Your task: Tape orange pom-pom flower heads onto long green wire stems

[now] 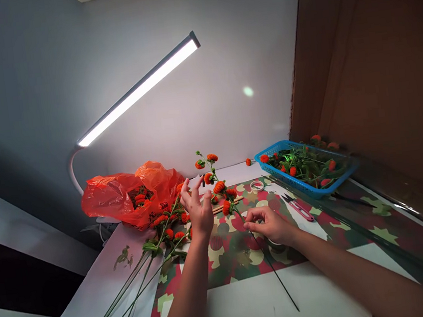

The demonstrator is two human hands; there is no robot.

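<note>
A stem of orange flowers (219,187) leans up over the middle of the table, its thin dark stalk running down toward the front. My right hand (268,224) pinches that stalk between thumb and fingers, just below the lowest bloom. Beside the blooms, my left hand (197,209) is raised with its fingers spread; whether it touches a flower I cannot tell. Several finished-looking flower stems (147,261) with long green stalks lie to the left of my left forearm.
A red plastic bag (112,196) with orange flowers stands at the back left, under a lit bar lamp (141,90). At right, a blue basket (317,190) holds flowers and leaves. Pink-handled snips (302,210), a tape roll (257,186) and thin sticks (227,206) lie on the camouflage-patterned cover (232,266).
</note>
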